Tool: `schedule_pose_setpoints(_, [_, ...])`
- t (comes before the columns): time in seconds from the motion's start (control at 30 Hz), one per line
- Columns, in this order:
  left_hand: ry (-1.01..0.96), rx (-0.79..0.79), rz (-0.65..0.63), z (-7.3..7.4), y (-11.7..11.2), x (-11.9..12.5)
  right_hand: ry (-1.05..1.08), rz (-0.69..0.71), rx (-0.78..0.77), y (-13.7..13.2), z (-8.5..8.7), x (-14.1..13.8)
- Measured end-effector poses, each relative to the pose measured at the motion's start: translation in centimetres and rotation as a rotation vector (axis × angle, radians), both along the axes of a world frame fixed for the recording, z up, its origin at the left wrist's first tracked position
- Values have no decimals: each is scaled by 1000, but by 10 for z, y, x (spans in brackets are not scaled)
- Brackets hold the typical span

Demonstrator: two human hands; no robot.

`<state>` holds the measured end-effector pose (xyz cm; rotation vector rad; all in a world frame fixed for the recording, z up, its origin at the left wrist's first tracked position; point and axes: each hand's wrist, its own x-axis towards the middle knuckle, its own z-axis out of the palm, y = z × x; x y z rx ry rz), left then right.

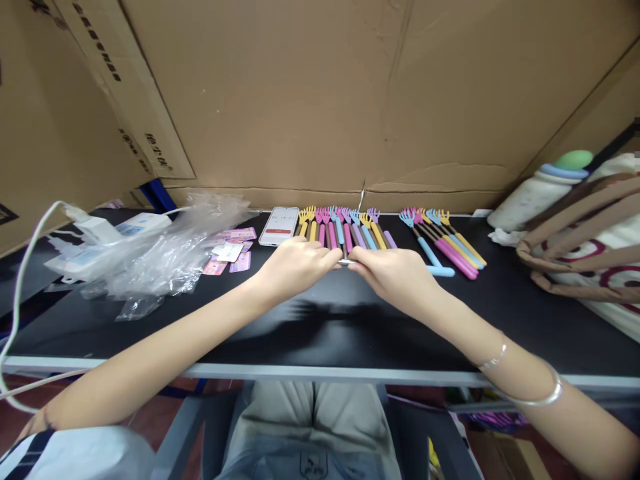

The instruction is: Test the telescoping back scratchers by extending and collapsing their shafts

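Both my hands are raised over the front part of the black table, closed and almost touching. Between my left hand (pixel 303 265) and my right hand (pixel 395 272) a short piece of thin metal rod shows. A light blue handle (pixel 441 271) sticks out past my right hand, in line with that rod, so I seem to grip one back scratcher from both sides; its claw end is hidden by my left fingers. Just behind my hands lies a row of back scratchers (pixel 349 230) in yellow, pink, blue and purple. A second, fanned group of back scratchers (pixel 453 247) lies to the right.
A phone (pixel 279 227) showing a timer lies left of the row. Further left are small printed cards (pixel 241 261), crumpled clear plastic bags (pixel 175 257) and a white power strip (pixel 125 233). A bottle (pixel 533 193) and a bag (pixel 585 247) stand right. Cardboard (pixel 300 100) walls the back.
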<state>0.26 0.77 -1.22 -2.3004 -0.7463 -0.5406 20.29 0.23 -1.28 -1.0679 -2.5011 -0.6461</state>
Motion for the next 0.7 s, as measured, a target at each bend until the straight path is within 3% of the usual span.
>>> schedule_pose_setpoints(0.27, [30, -6, 15, -3, 5, -11, -67, 114, 151, 16, -5, 6])
schedule_pose_setpoints(0.4, [31, 66, 11, -2, 8, -24, -103, 135, 207, 21, -4, 19])
schedule_pose_setpoints(0.53, [25, 131, 62, 4, 15, -60, -119, 56, 253, 30, -1, 58])
schedule_pose_setpoints(0.7, [138, 116, 176, 13, 18, -121, -141, -72, 194, 42, 4, 135])
